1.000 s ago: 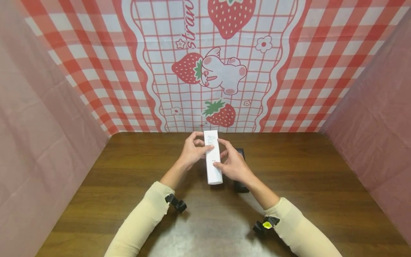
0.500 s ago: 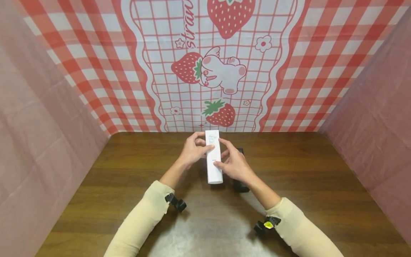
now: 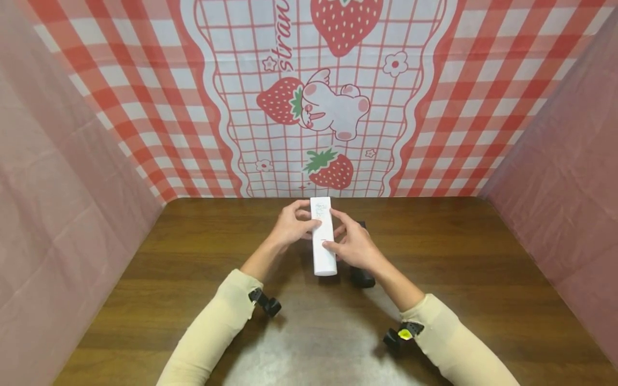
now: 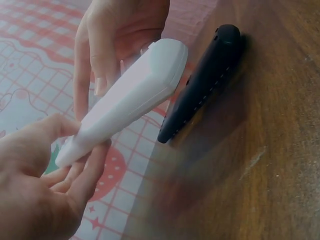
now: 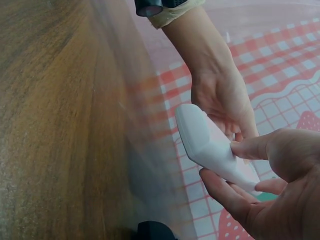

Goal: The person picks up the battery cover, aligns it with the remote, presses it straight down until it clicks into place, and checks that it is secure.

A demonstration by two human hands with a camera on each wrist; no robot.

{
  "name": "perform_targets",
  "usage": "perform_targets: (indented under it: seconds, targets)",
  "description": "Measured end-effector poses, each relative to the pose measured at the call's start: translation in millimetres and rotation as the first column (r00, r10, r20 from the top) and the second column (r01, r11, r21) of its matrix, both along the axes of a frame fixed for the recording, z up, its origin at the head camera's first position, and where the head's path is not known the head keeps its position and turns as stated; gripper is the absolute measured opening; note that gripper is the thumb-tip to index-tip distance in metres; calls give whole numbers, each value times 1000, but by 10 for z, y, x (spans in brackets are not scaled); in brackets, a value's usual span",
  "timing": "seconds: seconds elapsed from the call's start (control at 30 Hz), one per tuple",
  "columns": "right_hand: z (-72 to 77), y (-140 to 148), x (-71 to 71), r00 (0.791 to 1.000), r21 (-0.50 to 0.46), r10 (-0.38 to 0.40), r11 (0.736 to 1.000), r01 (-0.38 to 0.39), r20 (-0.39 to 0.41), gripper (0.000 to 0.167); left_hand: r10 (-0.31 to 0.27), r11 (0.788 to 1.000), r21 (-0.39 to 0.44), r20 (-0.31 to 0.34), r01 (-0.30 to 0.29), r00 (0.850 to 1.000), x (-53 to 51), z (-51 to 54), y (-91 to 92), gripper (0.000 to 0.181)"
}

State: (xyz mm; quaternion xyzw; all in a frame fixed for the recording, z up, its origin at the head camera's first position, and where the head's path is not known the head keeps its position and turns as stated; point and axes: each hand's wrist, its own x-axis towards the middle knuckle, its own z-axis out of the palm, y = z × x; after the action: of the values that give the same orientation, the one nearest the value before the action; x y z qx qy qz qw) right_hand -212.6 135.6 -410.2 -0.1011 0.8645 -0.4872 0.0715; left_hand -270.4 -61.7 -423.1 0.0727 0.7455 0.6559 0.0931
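Observation:
A long white remote control (image 3: 325, 262) with faint markings near its far end is held above the table, between both hands. My left hand (image 3: 291, 225) grips its left side toward the far end, thumb on the front face and fingers behind. The right hand (image 3: 356, 245) holds the right side, its thumb (image 5: 250, 147) pressing lower on the front near a small dark mark. In the left wrist view the remote's smooth near end (image 4: 167, 60) faces the camera. Most of the front is out of sight in both wrist views.
A slim black object (image 4: 202, 87), shaped like another remote, lies on the wooden table (image 3: 309, 332) just right of the white one, partly behind the right hand in the head view. A strawberry-patterned cloth (image 3: 333, 112) hangs at the back, with pink cloth (image 3: 565, 187) at both sides.
The white remote and both hands have shifted very slightly to the right. Both hands keep the same grip, and the black object stays in place.

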Motion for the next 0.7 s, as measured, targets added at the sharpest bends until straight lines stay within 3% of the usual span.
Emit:
perform_targets:
  seconds: [0.23,0.7]
  targets:
    - [-54,22,-19,1000,14,16,1000,-17,24,84,-10,999,-38,16,10,1000,14,-66,13,70]
    - [-140,16,-37,998,26,15,1000,-16,55,84,59,991,-121,29,-55,998,32,-147,85,65]
